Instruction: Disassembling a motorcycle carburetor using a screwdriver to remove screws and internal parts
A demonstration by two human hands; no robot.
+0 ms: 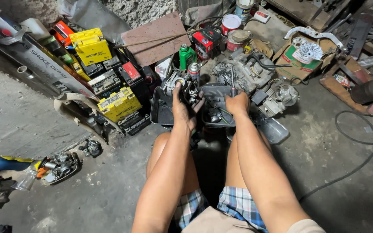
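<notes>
Your left hand (182, 110) has its grip wrapped around one small metal carburettor-like part (181, 85), thumb laid along its near face, holding it just above the left one of two dark plastic trays (159, 113) that sit side by side on the concrete floor (109, 185) in front of your knees. The part's long axis runs roughly near to far, with its round opening turned up and away from you; its lower half is hidden behind your fingers. Your right hand (237, 103) has a closed grip on one screwdriver (232, 82), whose thin shaft stands almost upright, pointing toward the far side; the handle is buried in your fist and the tip is hard to pick out against the grey engine block (242, 71) just behind it. The right tray (210, 92) holds several small dark pieces too blurred to count. To the far left you have two yellow boxes (119, 103) stacked among several dark batteries, whose number is unclear because they overlap. One green bottle (186, 55) and one spray can (194, 71) stand just beyond the part. Two round tins (231, 22) sit further off, a third cut by the top edge. One black cable (359, 142) loops across the floor at the right. Your lap is cut off at the near edge.
</notes>
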